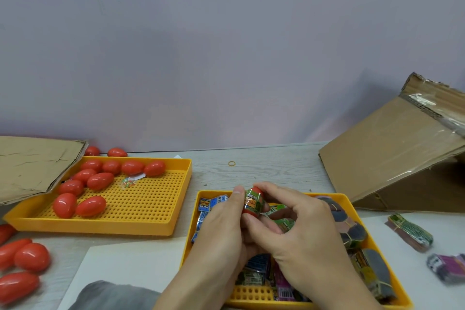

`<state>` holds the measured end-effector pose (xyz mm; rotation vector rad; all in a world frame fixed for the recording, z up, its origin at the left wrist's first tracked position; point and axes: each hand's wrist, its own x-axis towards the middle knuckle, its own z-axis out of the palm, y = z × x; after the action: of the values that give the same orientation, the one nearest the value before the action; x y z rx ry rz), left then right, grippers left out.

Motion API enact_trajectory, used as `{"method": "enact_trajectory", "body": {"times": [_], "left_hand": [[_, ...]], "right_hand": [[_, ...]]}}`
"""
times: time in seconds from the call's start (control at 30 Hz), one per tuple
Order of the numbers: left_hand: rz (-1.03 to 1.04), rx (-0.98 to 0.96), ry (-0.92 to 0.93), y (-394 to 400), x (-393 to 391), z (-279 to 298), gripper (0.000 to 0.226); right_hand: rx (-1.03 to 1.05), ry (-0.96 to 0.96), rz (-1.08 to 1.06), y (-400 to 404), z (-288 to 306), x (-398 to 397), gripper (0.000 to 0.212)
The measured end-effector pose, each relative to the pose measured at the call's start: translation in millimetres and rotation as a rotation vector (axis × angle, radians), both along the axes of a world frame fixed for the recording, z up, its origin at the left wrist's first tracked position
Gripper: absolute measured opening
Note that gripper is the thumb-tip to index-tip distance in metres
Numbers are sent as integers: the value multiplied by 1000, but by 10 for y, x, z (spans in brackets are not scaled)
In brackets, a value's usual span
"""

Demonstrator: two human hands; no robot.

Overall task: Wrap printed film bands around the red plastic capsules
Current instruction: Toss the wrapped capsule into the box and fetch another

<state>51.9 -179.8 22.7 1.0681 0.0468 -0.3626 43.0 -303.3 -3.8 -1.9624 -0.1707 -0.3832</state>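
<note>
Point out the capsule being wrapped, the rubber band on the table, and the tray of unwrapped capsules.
Capsule (pixel 253 202): head view, on its green printed band.
Rubber band (pixel 231 163): head view, on the ring.
Left tray (pixel 141 205): head view, on its bare perforated floor.

We see both hands raised together, left hand (pixel 221 224) and right hand (pixel 299 229), fingers curled in a pinching grip.

On your worktop (pixel 276 171) a small rubber band (pixel 231 163) lies alone near the back wall (pixel 226 45). A flattened cardboard sheet (pixel 32 166) overlaps the far left tray's corner. At your right, a taped cardboard box (pixel 392 153) leans tilted. White paper (pixel 130 259) lies at the near edge, over a grey cloth (pixel 113 296).
</note>
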Motion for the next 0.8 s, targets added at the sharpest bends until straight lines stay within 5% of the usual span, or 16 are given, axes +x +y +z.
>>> {"method": "enact_trajectory", "body": {"times": [0.3,0.57,0.8], "left_hand": [[38,140,-101,7,66,-77,46],[45,58,-48,11,76,-94,49],[27,-41,23,88,70,-121,42]], "right_hand": [[-155,-108,-62,2,71,-28,37],[-151,-136,-71,32,77,-18,41],[64,10,35,-20,-6,3,39]]}}
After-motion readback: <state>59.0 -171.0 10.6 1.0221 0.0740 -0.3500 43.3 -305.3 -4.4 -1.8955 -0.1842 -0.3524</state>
